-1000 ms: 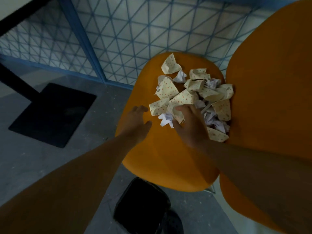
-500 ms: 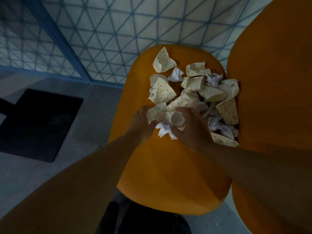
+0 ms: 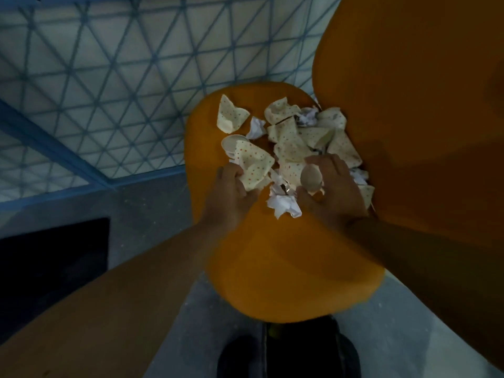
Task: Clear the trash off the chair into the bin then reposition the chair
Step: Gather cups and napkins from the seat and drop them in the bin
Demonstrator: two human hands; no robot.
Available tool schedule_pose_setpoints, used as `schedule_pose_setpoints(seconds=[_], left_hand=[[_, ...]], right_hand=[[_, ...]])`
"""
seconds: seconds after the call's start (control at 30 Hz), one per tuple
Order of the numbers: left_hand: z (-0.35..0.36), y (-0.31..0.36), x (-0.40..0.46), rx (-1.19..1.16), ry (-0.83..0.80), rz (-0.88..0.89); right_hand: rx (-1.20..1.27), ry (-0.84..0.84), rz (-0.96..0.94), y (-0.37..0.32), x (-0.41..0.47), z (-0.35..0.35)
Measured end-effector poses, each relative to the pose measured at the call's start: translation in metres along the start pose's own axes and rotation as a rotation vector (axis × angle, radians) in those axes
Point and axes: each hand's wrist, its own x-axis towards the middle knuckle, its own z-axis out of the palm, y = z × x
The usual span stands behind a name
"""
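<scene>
Both hands have closed in on the trash pile since a second ago, so gathering has begun and nothing has reached the bin yet.

A second ago the left hand [image 3: 231,195] hovered flat beside the heap; now its grip is curled round a dotted paper cup [image 3: 255,166] at the pile's near left edge. Between the hands lies a crumpled white tissue [image 3: 283,204], untouched. The right hand [image 3: 331,192], which was only reaching in before, now pinches a cup [image 3: 311,177] with its mouth turned toward the camera. The rest of the trash [image 3: 297,132] lies on the orange chair seat [image 3: 272,268], bunched against the backrest [image 3: 409,118]. Behind stands a blue-lined lattice wall [image 3: 122,64] above grey floor [image 3: 152,203], with a black mat [image 3: 51,263] at left. A dark shape at the bottom edge may be the bin; I cannot tell.
</scene>
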Motion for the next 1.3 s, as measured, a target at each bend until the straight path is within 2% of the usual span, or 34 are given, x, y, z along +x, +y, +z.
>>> schedule_pose_setpoints(seconds=[0.2, 0.33, 0.43, 0.63, 0.77, 0.83, 1.0, 1.13, 1.23, 1.3], left_hand=[[-0.001, 0.023, -0.02, -0.052, 0.057, 0.112], [0.008, 0.027, -0.061, -0.071, 0.045, 0.086], [0.015, 0.023, -0.109, -0.069, 0.037, 0.108], [0.031, 0.032, -0.198, -0.073, 0.056, 0.219], [0.044, 0.021, -0.247, -0.028, -0.04, 0.353], [0.059, 0.006, -0.266, -0.012, -0.107, 0.366], [0.109, -0.042, -0.3, 0.035, -0.194, 0.233], [0.158, -0.074, -0.324, 0.124, -0.276, 0.058], [0.189, -0.087, -0.333, 0.126, -0.358, -0.117], [0.199, -0.091, -0.334, 0.117, -0.467, -0.255]], right_hand=[[0.058, 0.082, 0.034, -0.028, -0.046, -0.023], [0.005, 0.084, 0.017, -0.038, -0.099, -0.035], [-0.006, 0.031, -0.003, -0.038, -0.152, -0.037], [0.005, -0.062, 0.08, -0.025, -0.264, -0.014], [-0.019, -0.223, 0.177, -0.006, -0.324, 0.03], [-0.032, -0.304, 0.234, 0.006, -0.348, 0.057], [-0.059, -0.493, 0.364, 0.041, -0.398, 0.111], [0.032, -0.386, 0.492, 0.06, -0.423, 0.12], [0.057, -0.318, 0.474, 0.066, -0.431, 0.11], [0.076, -0.304, 0.454, 0.067, -0.431, 0.101]])
